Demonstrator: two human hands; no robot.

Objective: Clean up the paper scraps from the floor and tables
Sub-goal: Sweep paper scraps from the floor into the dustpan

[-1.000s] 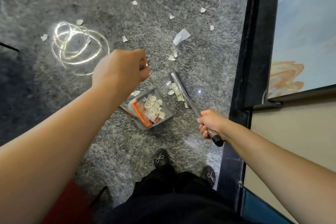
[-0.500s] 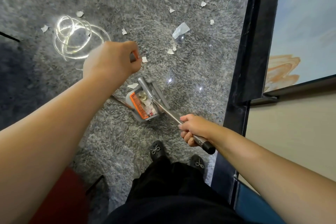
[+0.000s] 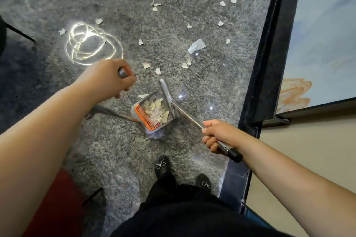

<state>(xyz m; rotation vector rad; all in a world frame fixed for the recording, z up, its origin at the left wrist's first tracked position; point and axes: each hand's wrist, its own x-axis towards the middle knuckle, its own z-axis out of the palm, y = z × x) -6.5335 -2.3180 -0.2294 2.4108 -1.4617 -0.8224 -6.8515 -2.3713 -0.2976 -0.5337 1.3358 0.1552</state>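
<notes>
A grey dustpan (image 3: 137, 109) with an orange comb edge sits on the glossy grey stone floor, holding several paper scraps (image 3: 156, 109). My left hand (image 3: 107, 79) grips the top of the dustpan's long handle. My right hand (image 3: 219, 134) grips the metal broom handle (image 3: 187, 115) near its black end cap. The grey broom head (image 3: 167, 92) rests against the right side of the dustpan's mouth. Several white paper scraps (image 3: 146, 65) lie scattered on the floor beyond the pan, with one larger piece (image 3: 196, 46) further out.
A black border strip (image 3: 267, 63) runs along the floor's right side, with a pale blue and orange panel (image 3: 323, 44) beyond it and a beige surface (image 3: 308, 159) nearer. My black shoes (image 3: 162, 165) stand just behind the dustpan. A red object (image 3: 57, 208) lies at lower left.
The broom head swept the small pile of scraps leftward into the dustpan and now rests at the pan's mouth. Both hands kept their grips while the view shifted.
</notes>
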